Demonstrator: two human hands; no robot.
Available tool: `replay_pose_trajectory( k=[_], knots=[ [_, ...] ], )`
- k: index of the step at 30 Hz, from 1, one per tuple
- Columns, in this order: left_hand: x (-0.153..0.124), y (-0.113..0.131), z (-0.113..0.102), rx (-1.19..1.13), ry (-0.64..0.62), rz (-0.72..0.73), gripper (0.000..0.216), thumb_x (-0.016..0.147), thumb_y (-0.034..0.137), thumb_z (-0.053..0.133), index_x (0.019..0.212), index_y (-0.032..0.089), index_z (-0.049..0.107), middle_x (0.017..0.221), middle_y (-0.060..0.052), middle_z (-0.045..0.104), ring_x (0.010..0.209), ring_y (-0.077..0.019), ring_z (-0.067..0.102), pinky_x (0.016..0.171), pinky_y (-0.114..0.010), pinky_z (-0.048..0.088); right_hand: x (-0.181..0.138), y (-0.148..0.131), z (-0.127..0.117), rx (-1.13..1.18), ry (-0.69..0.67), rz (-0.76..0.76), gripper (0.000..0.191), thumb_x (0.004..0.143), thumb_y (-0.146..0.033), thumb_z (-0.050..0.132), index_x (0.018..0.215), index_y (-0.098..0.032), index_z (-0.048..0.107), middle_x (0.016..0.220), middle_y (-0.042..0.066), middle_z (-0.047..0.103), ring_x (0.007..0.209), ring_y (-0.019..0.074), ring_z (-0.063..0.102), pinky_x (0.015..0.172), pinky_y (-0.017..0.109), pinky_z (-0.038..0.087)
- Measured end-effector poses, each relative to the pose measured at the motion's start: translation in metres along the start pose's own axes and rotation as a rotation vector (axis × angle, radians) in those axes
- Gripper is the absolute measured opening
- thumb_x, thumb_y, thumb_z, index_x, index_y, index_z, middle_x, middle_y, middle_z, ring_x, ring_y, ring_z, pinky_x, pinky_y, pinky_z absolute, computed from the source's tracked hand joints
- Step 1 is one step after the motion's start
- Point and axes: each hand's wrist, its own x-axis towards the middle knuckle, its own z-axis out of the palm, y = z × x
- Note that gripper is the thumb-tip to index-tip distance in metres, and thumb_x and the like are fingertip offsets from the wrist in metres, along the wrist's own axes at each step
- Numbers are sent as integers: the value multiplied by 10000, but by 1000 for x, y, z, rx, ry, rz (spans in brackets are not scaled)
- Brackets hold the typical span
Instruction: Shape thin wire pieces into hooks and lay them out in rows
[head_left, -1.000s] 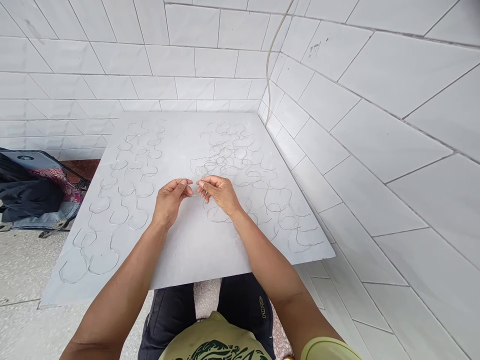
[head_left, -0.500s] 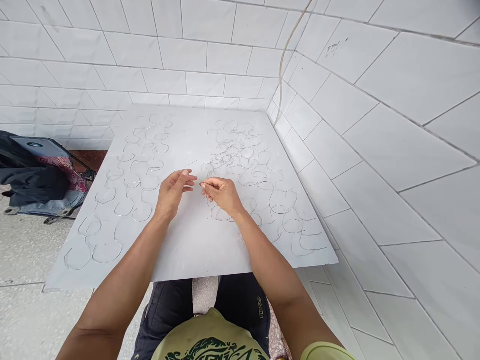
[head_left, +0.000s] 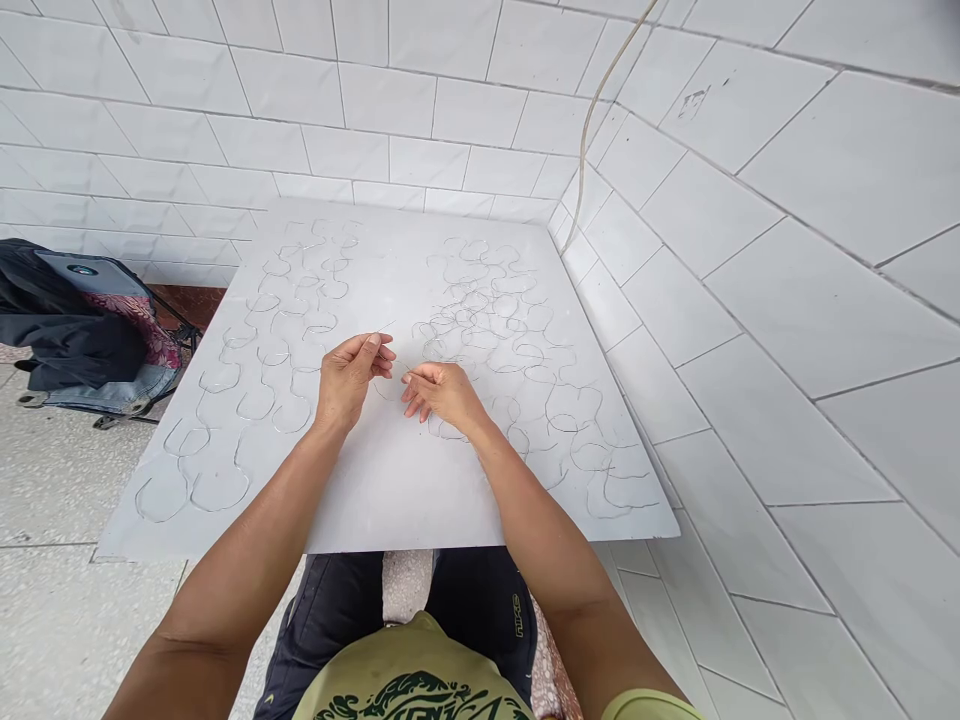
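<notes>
A white board [head_left: 390, 480] lies across my lap on the floor. Several bent wire shapes [head_left: 255, 400] lie spread out in rows on its left half, and a tangled heap of wire shapes [head_left: 517, 350] covers its right half. My left hand [head_left: 349, 378] hovers over the middle of the board, fingers pinched on a thin wire piece [head_left: 386, 328] that sticks up past the fingertips. My right hand [head_left: 439, 392] is just to its right, fingers curled and pinched on the same wire's lower end.
White tiled walls rise behind and to the right of the board. A thin cord [head_left: 592, 110] hangs down in the corner. A dark bag with folded clothes [head_left: 82, 330] sits on the speckled floor at the left.
The hands have drawn slightly apart and the wire between them now stands tilted, left hand higher. The view has shifted a little downward and left.
</notes>
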Motion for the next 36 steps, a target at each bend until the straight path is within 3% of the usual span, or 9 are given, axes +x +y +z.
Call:
replay_pose_trajectory(
  k=[9,16,23,26,29,36],
  knots=[
    [-12,8,10,151,-51,92,379,958,534,666,1027,188,804,949,-85,754,798,-190,698,872,-406,587,3,2,9,145,130,64,95,933,-261,680,912,-169,669,720,37,715,528,153,692,468,263,567],
    [-12,11,11,56,16,76,387,925,538,711,1027,176,799,983,-102,765,895,-226,733,895,-445,617,5,1,5,202,184,109,92,871,-238,731,834,-160,702,774,59,719,556,135,669,461,244,527],
    [-12,8,11,59,-30,63,404,933,539,700,1051,165,797,993,-108,766,939,-240,739,920,-465,623,3,9,13,-63,273,37,171,901,-221,618,748,-198,693,685,4,671,444,104,533,412,246,444],
    [-13,9,11,68,-45,45,411,930,545,701,1059,166,794,1010,-112,770,958,-245,741,936,-467,615,1,9,18,-91,246,19,172,893,-237,628,732,-210,683,647,-5,655,427,108,502,376,243,387],
    [-11,9,9,63,-53,17,444,932,564,693,1113,169,780,1076,-124,771,979,-245,738,961,-465,598,0,4,18,-51,226,53,133,879,-215,621,776,-202,705,659,-3,670,420,103,516,394,246,415],
    [-6,8,6,130,-63,-136,527,899,626,697,1139,160,747,1167,-156,742,1031,-269,707,892,-436,596,1,-5,7,113,326,35,126,880,-224,631,872,-169,744,726,20,710,427,84,544,417,237,451]
  ],
)
